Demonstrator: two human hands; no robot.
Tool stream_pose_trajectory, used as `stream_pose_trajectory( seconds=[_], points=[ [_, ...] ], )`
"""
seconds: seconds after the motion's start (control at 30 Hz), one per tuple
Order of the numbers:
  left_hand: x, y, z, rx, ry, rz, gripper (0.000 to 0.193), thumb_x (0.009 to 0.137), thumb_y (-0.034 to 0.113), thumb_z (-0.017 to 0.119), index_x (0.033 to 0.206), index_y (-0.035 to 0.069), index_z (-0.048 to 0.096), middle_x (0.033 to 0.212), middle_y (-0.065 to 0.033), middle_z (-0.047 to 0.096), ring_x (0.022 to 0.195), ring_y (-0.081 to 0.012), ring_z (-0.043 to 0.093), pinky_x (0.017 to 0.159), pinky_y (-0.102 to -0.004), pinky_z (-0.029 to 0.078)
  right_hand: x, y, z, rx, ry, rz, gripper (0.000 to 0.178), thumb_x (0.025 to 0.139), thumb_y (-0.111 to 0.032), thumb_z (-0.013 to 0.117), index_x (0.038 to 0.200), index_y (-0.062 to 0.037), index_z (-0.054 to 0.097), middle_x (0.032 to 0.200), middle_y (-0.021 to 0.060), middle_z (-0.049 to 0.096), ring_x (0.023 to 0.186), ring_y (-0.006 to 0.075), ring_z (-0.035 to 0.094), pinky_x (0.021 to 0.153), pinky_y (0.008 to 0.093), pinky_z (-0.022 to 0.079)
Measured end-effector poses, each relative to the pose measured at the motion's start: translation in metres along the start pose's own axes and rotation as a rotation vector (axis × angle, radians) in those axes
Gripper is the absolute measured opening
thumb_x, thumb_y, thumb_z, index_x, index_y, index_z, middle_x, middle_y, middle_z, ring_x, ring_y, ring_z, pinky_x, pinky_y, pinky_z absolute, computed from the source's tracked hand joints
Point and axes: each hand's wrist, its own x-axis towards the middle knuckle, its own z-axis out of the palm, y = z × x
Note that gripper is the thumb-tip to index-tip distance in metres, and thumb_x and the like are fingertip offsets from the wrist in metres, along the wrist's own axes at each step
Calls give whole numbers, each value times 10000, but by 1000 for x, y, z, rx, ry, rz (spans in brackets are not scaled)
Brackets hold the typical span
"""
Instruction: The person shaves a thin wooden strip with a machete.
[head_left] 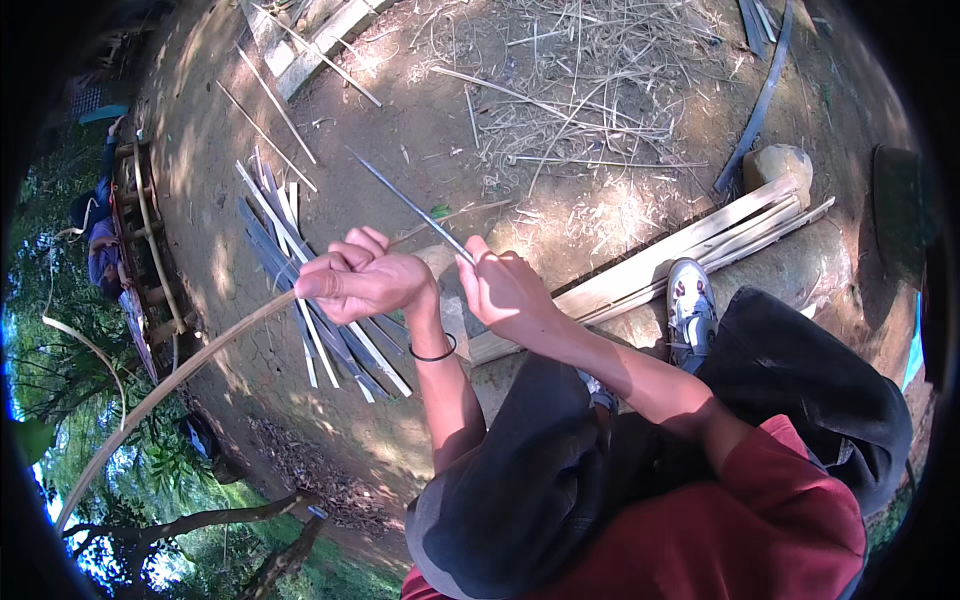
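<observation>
Pale brown wood, thin and bending, makes the long strip [215,345] that runs from the left fingers down to the far lower-left edge of the view. Left of those fingers, well apart, are a wooden rail [148,225] and a person in purple [103,258], with tree branches [205,518] further below.

The left hand [365,282] holds the strip, thumb and fingers curled tightly round it; a black band [432,359] circles its wrist. Behind and below these fingers, a pile of dark and pale slats [335,340] fans over the ground. A thin length of wood also shows past the knuckles to the right; whether it belongs to the same strip, I cannot tell.

Right of it, the right hand [508,295] grips a knife [400,194], fingers closed round the handle. The narrow blade slants up and left, beyond the left fingertips, its tip over brown earth [370,120] with room around it. The blade crosses that thin length in view; I cannot tell whether they touch.

Above the right fingers spreads a tangle of shavings [590,100]. To their right, split planks [700,240] lie along a log [790,262], near a shoe [690,305]. Dark trousers [510,490] bound the room below both hands.
</observation>
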Motion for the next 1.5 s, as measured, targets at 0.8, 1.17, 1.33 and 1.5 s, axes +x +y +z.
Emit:
stream_pose_trajectory(
  seconds=[0.8, 1.17, 1.33, 1.5],
  points=[
    [8, -4, 12, 23, 51, 21, 548, 988, 499, 398, 631, 131, 205, 524, 58, 112, 430, -64, 102, 349, -234, 129, 0, 12, 9, -32, 124, -119, 262, 917, -193, 511, 993, 58, 527, 670, 262, 595, 669, 441, 619, 611, 503, 495],
    [13, -4, 3, 26, -8, 47, 540, 992, 518, 353, 639, 138, 201, 504, 58, 120, 424, -59, 96, 334, -230, 131, 8, 43, 20, -39, 137, 7, 216, 948, -211, 479, 944, 4, 496, 606, 221, 588, 609, 439, 609, 534, 516, 477],
    [12, -7, 1, -6, 6, 32, 542, 993, 509, 361, 635, 138, 192, 509, 61, 118, 427, -60, 101, 336, -230, 140, 5, 46, 33, -149, 210, -141, 213, 936, -206, 496, 954, 6, 488, 601, 201, 588, 583, 416, 603, 527, 510, 474],
    [13, -4, 11, 11, 59, 27, 540, 996, 498, 366, 637, 136, 190, 512, 56, 125, 427, -63, 105, 339, -228, 145, 30, 124, 52, -246, 374, -159, 205, 936, -216, 497, 990, -19, 479, 622, 214, 595, 616, 416, 618, 560, 518, 478]
  ],
)
